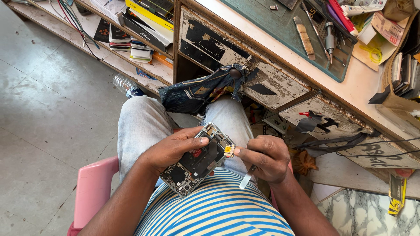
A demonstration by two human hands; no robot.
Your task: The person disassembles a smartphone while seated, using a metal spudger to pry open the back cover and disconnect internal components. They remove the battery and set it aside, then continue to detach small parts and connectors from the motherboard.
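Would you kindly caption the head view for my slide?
Left hand holds an opened black smartphone; right hand pinches its small yellow component, gripping a white tool.

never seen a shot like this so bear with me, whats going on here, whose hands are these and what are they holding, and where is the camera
There is no machine here. The camera sits on a person's head and looks down, so you see their own striped shirt, lap and both hands. The left hand grips an opened phone with its back cover off, its inner boards showing. The right hand touches a small yellow part at the phone's edge and holds a thin pale tool. The person sits on a pink chair. Ahead stands a worn workbench carrying a green mat with hand tools, and a cloth hangs from a drawer.
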